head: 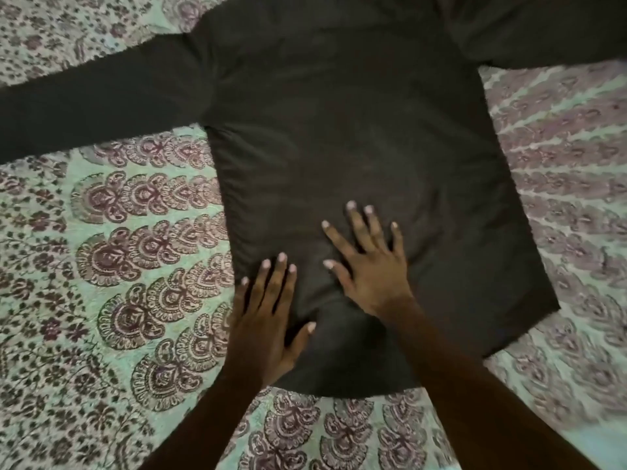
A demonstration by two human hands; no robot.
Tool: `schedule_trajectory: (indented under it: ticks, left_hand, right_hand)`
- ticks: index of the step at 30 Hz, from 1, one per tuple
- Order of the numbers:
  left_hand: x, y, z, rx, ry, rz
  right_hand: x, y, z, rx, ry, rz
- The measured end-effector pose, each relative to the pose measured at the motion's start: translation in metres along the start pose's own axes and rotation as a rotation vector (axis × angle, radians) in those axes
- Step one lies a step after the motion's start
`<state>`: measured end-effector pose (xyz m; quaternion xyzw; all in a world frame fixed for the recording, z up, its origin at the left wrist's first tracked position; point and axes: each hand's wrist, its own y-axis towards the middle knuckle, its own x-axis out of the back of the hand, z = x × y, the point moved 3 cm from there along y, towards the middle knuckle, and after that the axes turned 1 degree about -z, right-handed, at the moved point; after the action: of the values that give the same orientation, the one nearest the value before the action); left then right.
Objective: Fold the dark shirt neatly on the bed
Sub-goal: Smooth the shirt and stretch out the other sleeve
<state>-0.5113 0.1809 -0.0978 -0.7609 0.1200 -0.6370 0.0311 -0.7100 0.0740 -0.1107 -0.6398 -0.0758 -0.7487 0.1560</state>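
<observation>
The dark shirt (356,130) lies spread flat on the bed, its hem toward me and both long sleeves stretched out to left and right. My left hand (268,320) rests flat on the shirt's lower left part near the side edge, fingers straight and spread. My right hand (369,266) lies palm down on the lower middle of the shirt, fingers spread. A few soft wrinkles bunch in the cloth between the two hands.
The bed is covered by a pale green sheet (118,266) printed with maroon paisley and flower patterns. It shows on both sides of the shirt and below the hem.
</observation>
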Motion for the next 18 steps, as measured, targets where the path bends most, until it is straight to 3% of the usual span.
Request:
schedule_trajectory:
  ticks: [1,6,9,11,14,16,18]
  left_hand:
    - [0.000,0.005,-0.011,-0.032,-0.029,0.002]
    - [-0.019,0.002,-0.068,-0.119,-0.009,0.122]
    - [-0.027,-0.021,-0.088,-0.101,-0.009,0.148]
    - [-0.030,-0.034,-0.097,-0.195,-0.038,0.166]
    - [-0.029,-0.027,-0.109,-0.352,-0.048,0.113]
    - [-0.021,0.002,-0.106,-0.241,-0.059,0.030]
    - [-0.019,0.036,-0.112,-0.123,-0.044,0.013]
  right_hand:
    - [-0.002,-0.019,-0.008,-0.013,0.004,0.013]
    - [0.003,-0.113,-0.060,-0.601,0.064,0.032]
    - [0.012,-0.120,-0.071,-0.802,0.154,0.002]
    - [0.023,-0.094,-0.070,-0.726,0.162,-0.055]
    - [0.030,-0.025,-0.066,-0.307,0.145,-0.081]
    - [0.027,0.020,-0.060,-0.068,0.107,-0.020]
    - [0.020,0.045,-0.073,-0.013,0.093,0.075]
